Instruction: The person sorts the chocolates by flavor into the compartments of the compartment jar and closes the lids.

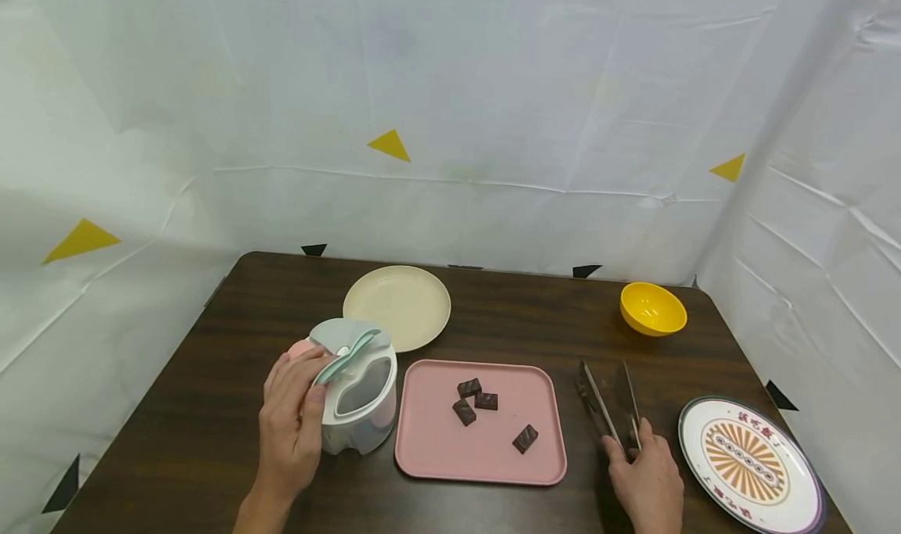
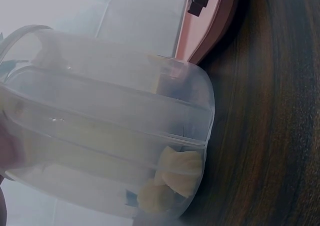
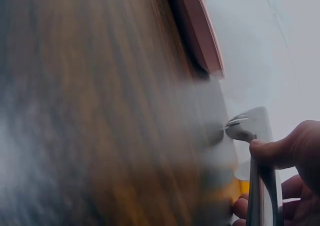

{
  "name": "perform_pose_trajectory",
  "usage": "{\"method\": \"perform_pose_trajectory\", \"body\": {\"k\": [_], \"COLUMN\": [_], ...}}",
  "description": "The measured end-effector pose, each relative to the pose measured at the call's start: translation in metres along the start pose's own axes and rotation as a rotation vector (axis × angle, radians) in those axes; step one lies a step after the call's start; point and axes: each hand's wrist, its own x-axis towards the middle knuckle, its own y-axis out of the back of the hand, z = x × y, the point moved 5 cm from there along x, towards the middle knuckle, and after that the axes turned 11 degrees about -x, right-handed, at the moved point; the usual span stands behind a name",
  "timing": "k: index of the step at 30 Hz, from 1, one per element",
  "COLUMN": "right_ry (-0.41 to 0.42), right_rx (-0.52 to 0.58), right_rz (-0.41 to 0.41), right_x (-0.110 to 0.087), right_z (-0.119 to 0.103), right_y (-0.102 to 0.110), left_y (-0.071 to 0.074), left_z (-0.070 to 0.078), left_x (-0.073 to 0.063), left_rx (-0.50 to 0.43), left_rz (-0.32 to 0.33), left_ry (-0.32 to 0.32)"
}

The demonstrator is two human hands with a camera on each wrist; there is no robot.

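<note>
A round, clear-walled container (image 1: 360, 424) with a divided lid stands left of the pink tray (image 1: 486, 471). My left hand (image 1: 290, 417) pinches a pale green lid flap (image 1: 348, 356), which stands tilted up over an opening. Through the container's wall (image 2: 100, 121) in the left wrist view, pale chunky pieces (image 2: 181, 171) show in one compartment near the bottom. My right hand (image 1: 647, 475) holds metal tongs (image 1: 598, 401) between thumb and fingers, right of the tray. The two arms of the tongs are spread, with nothing between their tips.
Several dark chocolate pieces (image 1: 465, 412) lie on the tray. Behind the container is a cream plate (image 1: 397, 307). A yellow bowl (image 1: 653, 310) sits at the back right, and a patterned white oval plate (image 1: 753, 464) near the right edge. White sheeting (image 1: 493, 88) encloses the table (image 1: 197, 409).
</note>
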Motion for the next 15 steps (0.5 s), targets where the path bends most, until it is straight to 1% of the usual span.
{"method": "perform_pose_trajectory", "body": {"k": [2,5,8,10,13,15], "right_ry": [-0.013,-0.058,-0.089,-0.067,0.007,0.07], "right_rx": [0.008,0.001,-0.017,-0.026,-0.038,-0.037], "right_rz": [-0.019,-0.044,-0.038,-0.005,0.037,0.044], "right_x": [0.0,0.0,-0.001,-0.001,-0.001,-0.002], "right_z": [0.002,0.005,0.009,0.009,0.007,0.004], "right_y": [0.001,0.003,0.006,0.011,0.017,0.021], "left_y": [0.0,-0.001,-0.001,-0.001,0.0,0.0], "left_z": [0.0,0.0,0.001,0.001,0.001,0.001], "left_x": [0.001,0.001,0.001,0.001,0.001,0.001], "left_rx": [-0.005,-0.008,-0.008,-0.008,-0.005,-0.004], "left_rz": [-0.001,-0.004,-0.008,-0.006,-0.001,0.0], "left_ry": [-0.001,-0.005,-0.008,-0.011,-0.014,-0.014]}}
